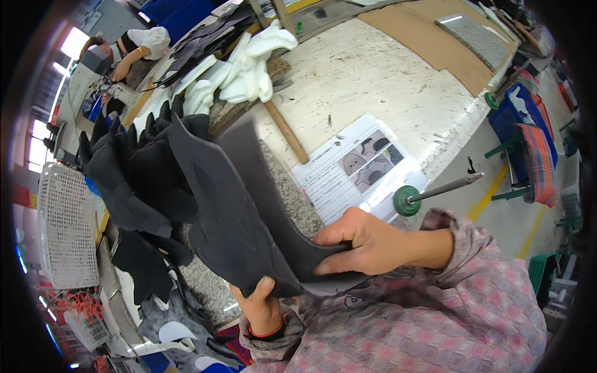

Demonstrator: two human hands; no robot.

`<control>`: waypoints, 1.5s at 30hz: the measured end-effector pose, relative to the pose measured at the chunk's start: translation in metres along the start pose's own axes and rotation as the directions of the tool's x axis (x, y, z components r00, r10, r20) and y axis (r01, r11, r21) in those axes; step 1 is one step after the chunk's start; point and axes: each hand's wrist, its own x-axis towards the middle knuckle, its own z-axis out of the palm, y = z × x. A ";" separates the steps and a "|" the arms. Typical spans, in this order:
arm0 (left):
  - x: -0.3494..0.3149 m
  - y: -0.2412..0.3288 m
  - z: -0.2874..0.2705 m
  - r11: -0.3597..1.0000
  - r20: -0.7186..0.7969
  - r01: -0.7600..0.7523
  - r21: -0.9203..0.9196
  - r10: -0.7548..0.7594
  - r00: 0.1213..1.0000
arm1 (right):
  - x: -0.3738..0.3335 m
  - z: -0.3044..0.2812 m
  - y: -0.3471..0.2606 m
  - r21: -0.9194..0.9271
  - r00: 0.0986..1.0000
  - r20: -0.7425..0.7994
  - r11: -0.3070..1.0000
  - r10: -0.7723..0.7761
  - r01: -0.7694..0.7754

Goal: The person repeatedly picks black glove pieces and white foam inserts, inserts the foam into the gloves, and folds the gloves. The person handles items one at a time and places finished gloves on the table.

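The left hand (pixel 264 304) and the right hand (pixel 357 242) both hold a stack of dark grey, flat, curved-cut fabric pieces (pixel 230 211), raised above the pale speckled table (pixel 367 74). The left hand's grip is closed on the stack's lower edge from beneath, thumb lying up on the front face. At about 2 o'clock from it, the right hand's grip pinches the stack's lower right corner, thumb on top and fingers curled over the edge. The stack tilts up toward 11 o'clock, its top fanning out near a heap of more black cut pieces (pixel 130 180). On the table at 12 o'clock from the hands lie white moulded foam shapes (pixel 249 65). At 1 o'clock from the right hand lies a printed sheet of paper with small pictures (pixel 357 168), and just beside it stands a green round wheel on a metal rod (pixel 407 200). A white plastic mesh basket (pixel 65 230) sits at 9 o'clock.
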 end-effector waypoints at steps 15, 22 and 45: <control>0.027 0.030 0.006 0.850 -0.030 -0.522 0.074 0.525 0.851 | 0.032 -0.008 -0.016 -0.563 0.693 0.045 0.555 -0.719 0.612; -0.008 -0.020 -0.080 0.320 0.613 -0.627 0.710 0.157 0.774 | 0.002 0.022 0.111 -0.694 0.834 0.011 0.596 -0.552 0.404; 0.026 -0.024 -0.067 0.130 0.421 -0.428 0.894 0.077 0.904 | 0.126 0.003 0.092 -0.607 0.982 -0.141 0.795 -0.128 0.016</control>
